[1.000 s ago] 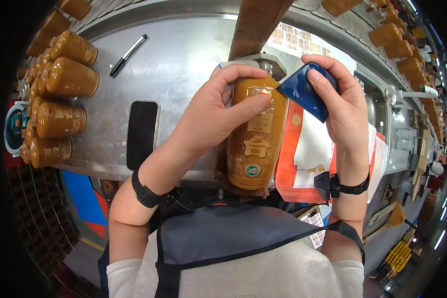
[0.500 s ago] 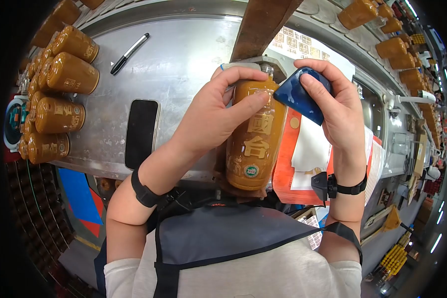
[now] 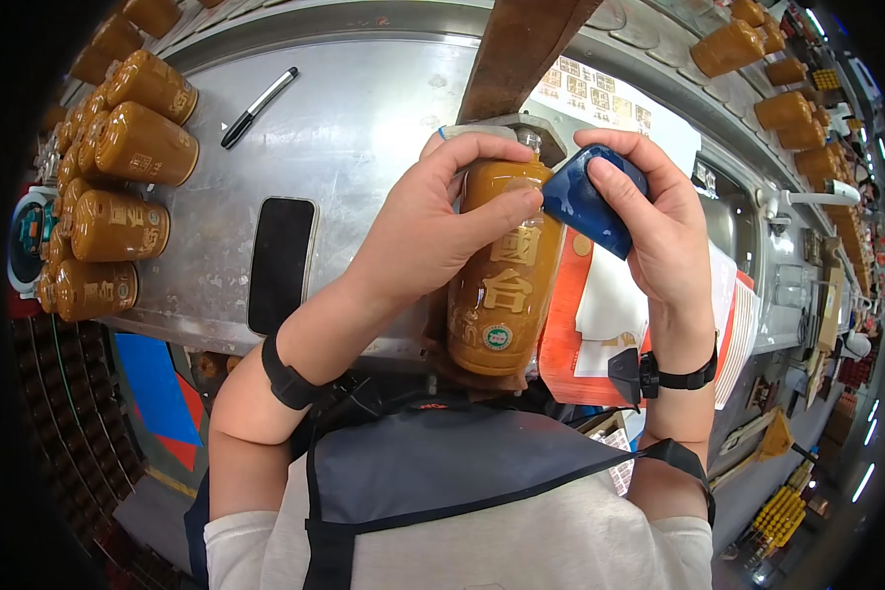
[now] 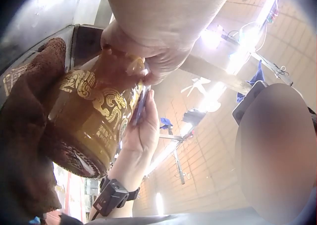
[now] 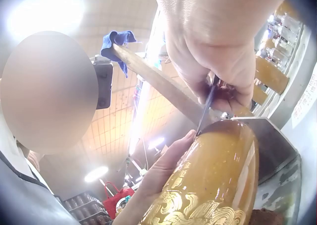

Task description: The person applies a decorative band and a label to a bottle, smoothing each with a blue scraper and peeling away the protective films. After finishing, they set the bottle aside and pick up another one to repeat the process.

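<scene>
An amber-brown bottle (image 3: 501,295) with raised gold characters and a round green label lies in a stand, its clear neck toward the far side. The left hand (image 3: 442,211) grips the bottle near its shoulder, fingers over the top and thumb on the front. Between thumb and fingers the right hand (image 3: 659,211) pinches a flat dark blue piece (image 3: 597,202), one corner at the bottle's shoulder beside the left thumb. In the left wrist view, gold swirls show on the bottle (image 4: 89,116). The right wrist view has the blue piece (image 5: 207,106) edge-on against the bottle (image 5: 213,170).
A black phone (image 3: 281,265) and a marker (image 3: 260,108) lie on the metal table. Similar bottles (image 3: 146,144) stand grouped at the left. Red and white papers (image 3: 585,324) lie right of the bottle, a printed sheet (image 3: 610,98) behind it. A brown beam (image 3: 521,54) rises beyond.
The right hand has shifted slightly left and toward the person with the blue piece, whose corner now meets the bottle's shoulder lower down. The left thumb has moved slightly right on the bottle.
</scene>
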Demonstrator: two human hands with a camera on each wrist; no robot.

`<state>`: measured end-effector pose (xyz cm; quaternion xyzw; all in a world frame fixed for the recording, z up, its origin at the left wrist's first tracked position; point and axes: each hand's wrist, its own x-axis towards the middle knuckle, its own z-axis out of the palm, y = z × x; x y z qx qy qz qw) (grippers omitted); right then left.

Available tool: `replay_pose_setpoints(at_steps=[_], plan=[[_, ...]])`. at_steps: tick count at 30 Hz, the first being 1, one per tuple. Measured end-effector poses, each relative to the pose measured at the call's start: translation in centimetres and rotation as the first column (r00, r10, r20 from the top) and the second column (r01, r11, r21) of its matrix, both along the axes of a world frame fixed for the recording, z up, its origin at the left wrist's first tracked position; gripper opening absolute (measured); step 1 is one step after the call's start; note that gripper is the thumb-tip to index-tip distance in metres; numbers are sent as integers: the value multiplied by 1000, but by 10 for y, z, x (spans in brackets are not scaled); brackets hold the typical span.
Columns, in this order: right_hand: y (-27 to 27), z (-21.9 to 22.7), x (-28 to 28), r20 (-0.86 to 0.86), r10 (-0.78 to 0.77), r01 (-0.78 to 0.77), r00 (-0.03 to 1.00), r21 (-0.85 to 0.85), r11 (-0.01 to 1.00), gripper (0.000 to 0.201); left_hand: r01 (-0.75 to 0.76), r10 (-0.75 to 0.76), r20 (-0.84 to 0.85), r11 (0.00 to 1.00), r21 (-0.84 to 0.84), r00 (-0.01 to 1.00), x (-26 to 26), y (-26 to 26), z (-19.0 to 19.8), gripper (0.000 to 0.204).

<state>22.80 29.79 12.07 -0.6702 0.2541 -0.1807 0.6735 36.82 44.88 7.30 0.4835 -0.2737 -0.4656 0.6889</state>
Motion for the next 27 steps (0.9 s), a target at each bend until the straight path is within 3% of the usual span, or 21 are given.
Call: replay_pose_setpoints(at_steps=[2, 9, 11, 27], plan=[[-3, -1, -2, -26, -10, 10, 1000, 2, 1000, 25, 13, -19, 108, 999, 49, 994, 1, 1, -1, 32], [-10, -7, -1, 7, -72, 72, 997, -9, 997, 25, 20, -28, 88, 995, 100, 996, 0, 2, 3, 33], [-9, -4, 0, -13, -66, 66, 998, -5, 998, 25, -26, 8, 204, 996, 87, 979, 0, 1, 1, 33], [-9, 1, -1, 16, -81, 82, 997, -24, 996, 25, 1, -10, 122, 997, 76, 992, 1, 1, 1, 30]])
